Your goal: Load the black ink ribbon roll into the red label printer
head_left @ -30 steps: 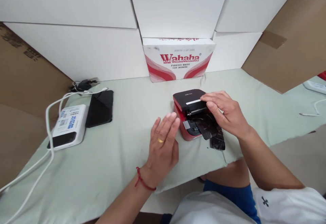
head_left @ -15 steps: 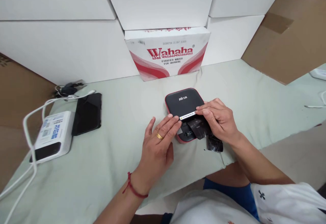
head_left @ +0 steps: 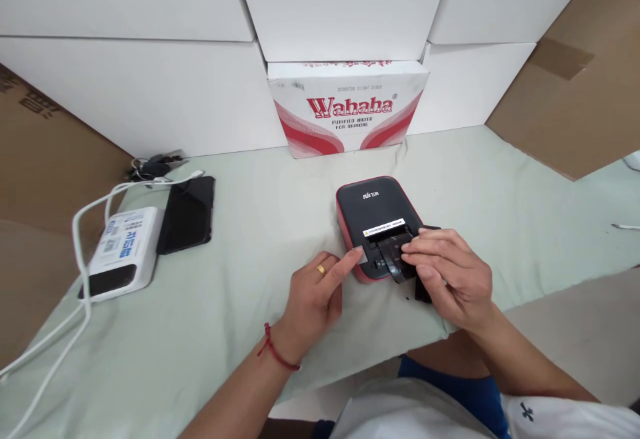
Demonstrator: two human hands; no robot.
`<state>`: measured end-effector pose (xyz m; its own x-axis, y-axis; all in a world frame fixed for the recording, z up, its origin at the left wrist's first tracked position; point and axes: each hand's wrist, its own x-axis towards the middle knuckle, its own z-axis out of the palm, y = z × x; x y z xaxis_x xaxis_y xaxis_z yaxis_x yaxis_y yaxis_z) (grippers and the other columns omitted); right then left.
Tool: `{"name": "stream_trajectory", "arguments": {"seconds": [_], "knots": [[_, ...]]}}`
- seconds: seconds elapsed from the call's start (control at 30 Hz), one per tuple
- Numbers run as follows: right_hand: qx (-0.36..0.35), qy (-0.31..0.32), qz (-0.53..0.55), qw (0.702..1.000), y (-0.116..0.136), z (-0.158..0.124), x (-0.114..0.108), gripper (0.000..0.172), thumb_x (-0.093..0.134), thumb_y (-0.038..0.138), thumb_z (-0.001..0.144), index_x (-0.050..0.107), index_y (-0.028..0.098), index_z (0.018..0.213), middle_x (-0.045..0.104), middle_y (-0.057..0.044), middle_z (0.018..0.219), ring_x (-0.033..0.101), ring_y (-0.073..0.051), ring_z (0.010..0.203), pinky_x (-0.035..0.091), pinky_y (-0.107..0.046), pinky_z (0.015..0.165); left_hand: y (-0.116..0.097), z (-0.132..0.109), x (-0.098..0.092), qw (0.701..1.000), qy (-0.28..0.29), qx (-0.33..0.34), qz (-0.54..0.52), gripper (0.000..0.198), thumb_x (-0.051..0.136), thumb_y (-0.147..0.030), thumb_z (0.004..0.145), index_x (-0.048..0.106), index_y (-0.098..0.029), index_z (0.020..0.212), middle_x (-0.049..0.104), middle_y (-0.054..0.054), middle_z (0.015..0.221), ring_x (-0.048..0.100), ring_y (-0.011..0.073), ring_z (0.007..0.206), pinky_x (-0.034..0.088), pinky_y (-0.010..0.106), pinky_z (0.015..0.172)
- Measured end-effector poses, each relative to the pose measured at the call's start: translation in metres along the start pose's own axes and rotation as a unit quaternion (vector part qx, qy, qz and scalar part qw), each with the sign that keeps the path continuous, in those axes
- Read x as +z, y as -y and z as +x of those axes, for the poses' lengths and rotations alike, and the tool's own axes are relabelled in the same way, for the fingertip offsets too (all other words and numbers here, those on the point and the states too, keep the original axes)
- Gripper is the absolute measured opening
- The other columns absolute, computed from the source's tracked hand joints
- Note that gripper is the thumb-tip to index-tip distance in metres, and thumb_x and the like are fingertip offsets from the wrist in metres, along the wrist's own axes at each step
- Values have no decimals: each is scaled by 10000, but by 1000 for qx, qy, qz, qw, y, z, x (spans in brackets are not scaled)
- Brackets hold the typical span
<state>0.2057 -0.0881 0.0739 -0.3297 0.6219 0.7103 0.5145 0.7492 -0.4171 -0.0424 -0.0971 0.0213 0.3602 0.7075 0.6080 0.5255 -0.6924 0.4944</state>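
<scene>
A small black box-shaped device (head_left: 376, 207) with red sides lies on the cloth, a white warning label across its top and an open slot at its near end. Dark glossy film (head_left: 397, 246) comes out of that slot. My left hand (head_left: 317, 289) touches a grey tab (head_left: 361, 255) at the device's near left corner with its stretched index finger; the other fingers are curled and it holds nothing. My right hand (head_left: 453, 272) has its fingers pressed together on the film at the near right edge. The fingertips partly hide where they grip it.
A Wahaha water carton (head_left: 350, 116) stands at the back against white boxes (head_left: 340, 6). At the left lie a black phone (head_left: 189, 216), a white power bank (head_left: 120, 252), a white cable (head_left: 80, 252) and keys (head_left: 155, 166). Brown cardboard (head_left: 555, 79) stands at the right.
My left hand has drawn back from the label to the grey tab, its index finger now alone stretched out. My right hand has moved off the device's top edge down onto the film.
</scene>
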Motion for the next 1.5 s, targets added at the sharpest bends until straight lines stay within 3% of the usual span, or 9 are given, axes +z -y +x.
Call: {"name": "stream_trajectory", "arguments": {"seconds": [0.33,0.47,0.67,0.77,0.9,1.1,1.23,1.4,1.5], "knots": [[-20,69,-3,997,2,22,-4,190,613,122,917,747,237,847,795,-55,840,717,-197,744,584,-353,684,-2,-4,1,999,-17,-29,-29,718,379,71,794,586,-223,1415,577,-82,628,519,60,520,450,151,556],[86,167,-38,981,-10,60,-7,237,551,258,1005,756,232,888,799,-52,965,736,-183,826,570,-306,765,-2,-5,4,999,-21,-25,-36,741,377,68,773,560,-206,1437,560,-81,634,494,67,523,421,163,551],[119,506,-255,815,-23,124,25,261,616,231,915,748,236,1141,782,-90,1117,719,-271,982,506,-327,786,0,-9,9,1000,-18,-9,2,800,373,49,764,473,-226,1509,487,-82,606,439,100,507,344,199,520],[109,576,-297,754,-21,135,42,265,660,217,868,750,224,1117,780,-116,1091,713,-302,980,482,-327,724,-1,-10,10,999,-4,-10,37,790,368,42,772,451,-232,1508,522,-76,627,462,109,515,354,209,523],[108,528,-292,790,-16,128,31,287,615,239,913,722,222,1178,767,-111,1143,714,-293,986,493,-337,753,-1,-10,10,998,4,-10,66,735,364,41,794,456,-220,1475,552,-72,648,483,117,518,362,226,515],[138,378,-198,894,-22,102,-56,373,504,474,1005,673,243,1244,766,-91,1111,720,-246,874,542,-352,760,1,-12,14,996,44,-9,83,782,377,28,777,376,-209,1523,595,-57,685,540,141,559,427,244,537],[219,372,-283,856,-49,79,-100,407,501,471,983,673,196,1230,771,-122,1074,723,-282,866,543,-390,759,3,-13,20,994,31,-5,105,776,377,27,769,356,-194,1512,628,-47,699,565,149,559,455,258,551],[281,489,-354,746,-81,48,-99,262,517,288,947,725,182,1065,762,-135,1067,709,-290,929,516,-386,792,2,-13,21,992,24,-8,127,766,383,23,766,369,-192,1502,603,-57,645,546,153,510,437,261,523],[281,447,-347,775,-87,33,-80,334,530,302,952,711,187,1208,732,-149,1209,705,-287,996,515,-373,818,1,-13,20,991,37,-14,125,759,388,15,782,355,-193,1511,627,-48,663,584,164,534,458,271,540]]}}
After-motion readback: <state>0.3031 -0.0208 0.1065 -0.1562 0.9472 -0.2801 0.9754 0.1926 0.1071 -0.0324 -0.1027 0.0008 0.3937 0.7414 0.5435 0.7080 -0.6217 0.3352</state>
